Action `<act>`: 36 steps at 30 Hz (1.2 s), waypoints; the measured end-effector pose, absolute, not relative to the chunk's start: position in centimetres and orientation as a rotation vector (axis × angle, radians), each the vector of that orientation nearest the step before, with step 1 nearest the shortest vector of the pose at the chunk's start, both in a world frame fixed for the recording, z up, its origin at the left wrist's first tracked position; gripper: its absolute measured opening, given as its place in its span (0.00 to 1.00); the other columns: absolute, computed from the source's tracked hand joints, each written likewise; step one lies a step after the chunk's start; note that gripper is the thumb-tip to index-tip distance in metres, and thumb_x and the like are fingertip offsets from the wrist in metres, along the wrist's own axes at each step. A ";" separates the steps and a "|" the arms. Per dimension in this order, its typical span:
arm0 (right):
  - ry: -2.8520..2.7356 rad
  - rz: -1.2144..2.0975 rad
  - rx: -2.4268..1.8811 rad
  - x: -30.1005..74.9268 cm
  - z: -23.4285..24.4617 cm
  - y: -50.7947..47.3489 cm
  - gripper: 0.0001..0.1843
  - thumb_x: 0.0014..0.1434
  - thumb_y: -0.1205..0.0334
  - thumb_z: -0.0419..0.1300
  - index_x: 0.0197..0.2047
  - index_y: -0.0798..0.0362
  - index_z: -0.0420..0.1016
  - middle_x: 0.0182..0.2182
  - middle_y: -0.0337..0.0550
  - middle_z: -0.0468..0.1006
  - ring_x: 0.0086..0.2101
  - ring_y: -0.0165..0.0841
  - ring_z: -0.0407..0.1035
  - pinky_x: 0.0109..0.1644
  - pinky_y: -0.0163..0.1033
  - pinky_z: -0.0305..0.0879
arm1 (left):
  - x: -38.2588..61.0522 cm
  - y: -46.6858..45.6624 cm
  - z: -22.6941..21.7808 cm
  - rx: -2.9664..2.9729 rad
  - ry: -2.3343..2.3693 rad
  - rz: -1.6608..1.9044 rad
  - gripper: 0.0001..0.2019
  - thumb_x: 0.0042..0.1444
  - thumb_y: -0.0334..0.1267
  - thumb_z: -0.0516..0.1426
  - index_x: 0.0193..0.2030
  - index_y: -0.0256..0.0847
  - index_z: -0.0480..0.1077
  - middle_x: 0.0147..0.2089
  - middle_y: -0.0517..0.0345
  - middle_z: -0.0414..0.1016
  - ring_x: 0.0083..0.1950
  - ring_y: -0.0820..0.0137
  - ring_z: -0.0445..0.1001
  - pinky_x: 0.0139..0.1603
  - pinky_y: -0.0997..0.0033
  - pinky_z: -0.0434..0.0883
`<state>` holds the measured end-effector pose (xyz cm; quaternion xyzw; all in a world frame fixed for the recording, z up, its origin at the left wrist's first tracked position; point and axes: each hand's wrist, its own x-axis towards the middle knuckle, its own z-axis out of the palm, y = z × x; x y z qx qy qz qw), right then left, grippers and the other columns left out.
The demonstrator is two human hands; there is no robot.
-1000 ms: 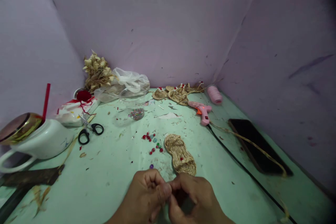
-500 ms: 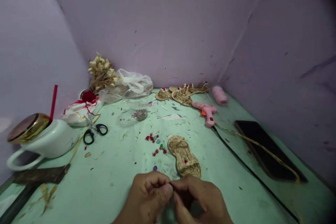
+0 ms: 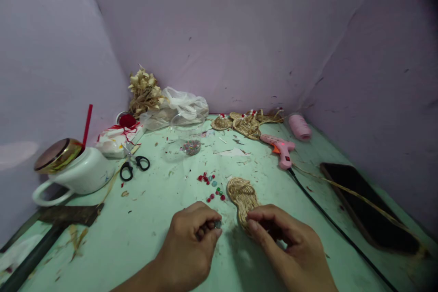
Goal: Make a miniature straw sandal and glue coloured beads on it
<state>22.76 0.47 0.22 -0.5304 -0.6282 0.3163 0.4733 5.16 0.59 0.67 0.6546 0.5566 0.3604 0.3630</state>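
Note:
My left hand point(image 3: 191, 242) is closed in a pinch, with a small grey-blue bead point(image 3: 217, 224) between thumb and index fingertip. My right hand point(image 3: 287, 242) is apart from it, its thumb and index finger pressed together over the lower edge of a small slipper-shaped piece of coiled straw point(image 3: 243, 194). Whether those fingertips hold anything is too small to tell. The right hand hides the lower part of the straw piece. Just beyond my hands lie several loose red, green and light-blue beads point(image 3: 212, 185).
A pink glue gun point(image 3: 282, 149) with a black cord, a phone point(image 3: 362, 210) and a pink thread spool point(image 3: 300, 127) are right. Left are scissors point(image 3: 133, 164), a white mug point(image 3: 82, 173) and a hammer point(image 3: 68, 215). Finished straw pieces point(image 3: 246, 125) and a clear bead cup point(image 3: 188, 139) stand farther back.
My hands, fingertips together before, have moved apart, the right one over the straw piece. The bead now shows in my left fingers. The view has shifted slightly left.

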 end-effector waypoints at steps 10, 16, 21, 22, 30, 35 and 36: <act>-1.413 0.776 -1.420 22.8 0.0 0.7 0.08 0.49 0.56 0.60 0.28 0.50 0.76 0.21 0.37 0.77 0.21 0.30 0.69 0.23 0.31 0.63 | 3.8 1.4 1.6 1.943 1.554 0.999 0.04 0.49 0.33 0.56 0.29 0.38 0.72 0.24 0.58 0.70 0.24 0.74 0.67 0.24 0.77 0.64; -1.345 0.832 -1.356 22.5 -0.3 0.9 0.08 0.49 0.56 0.59 0.26 0.51 0.76 0.20 0.37 0.76 0.22 0.30 0.70 0.26 0.30 0.65 | 0.0 9.0 8.5 2.296 1.979 1.294 0.08 0.49 0.37 0.56 0.34 0.37 0.74 0.32 0.54 0.75 0.32 0.70 0.71 0.36 0.72 0.66; -1.492 0.821 -1.307 22.8 -0.3 1.0 0.08 0.52 0.58 0.58 0.28 0.52 0.75 0.21 0.39 0.77 0.22 0.31 0.70 0.25 0.31 0.65 | -1.0 16.0 10.4 2.314 2.205 0.825 0.11 0.48 0.39 0.55 0.33 0.37 0.76 0.28 0.52 0.76 0.32 0.63 0.72 0.33 0.68 0.64; -1.495 0.820 -1.305 22.9 -0.2 1.0 0.08 0.52 0.58 0.57 0.28 0.53 0.75 0.21 0.40 0.77 0.22 0.31 0.70 0.25 0.32 0.66 | -0.9 16.5 10.3 2.323 2.205 0.780 0.11 0.47 0.39 0.56 0.33 0.37 0.77 0.28 0.51 0.76 0.32 0.62 0.72 0.33 0.67 0.65; -1.391 0.823 -1.308 22.7 -0.3 1.0 0.08 0.52 0.58 0.57 0.27 0.52 0.75 0.21 0.39 0.76 0.22 0.31 0.68 0.25 0.33 0.65 | 1.9 10.4 7.3 1.944 1.820 1.299 0.07 0.47 0.35 0.55 0.31 0.38 0.74 0.28 0.58 0.73 0.25 0.73 0.67 0.27 0.74 0.64; -1.398 0.806 -1.324 22.8 -0.3 1.2 0.08 0.52 0.58 0.57 0.27 0.51 0.75 0.22 0.38 0.76 0.22 0.31 0.70 0.26 0.33 0.66 | 3.3 7.4 4.1 1.586 1.544 1.241 0.06 0.43 0.33 0.55 0.27 0.37 0.72 0.16 0.66 0.61 0.17 0.78 0.56 0.18 0.78 0.55; -1.406 0.806 -1.327 22.9 -0.4 1.2 0.08 0.52 0.59 0.57 0.27 0.51 0.75 0.22 0.38 0.76 0.23 0.31 0.70 0.26 0.32 0.66 | 3.4 7.3 3.6 1.573 1.519 1.249 0.06 0.43 0.33 0.54 0.26 0.37 0.72 0.16 0.67 0.60 0.17 0.79 0.55 0.17 0.78 0.54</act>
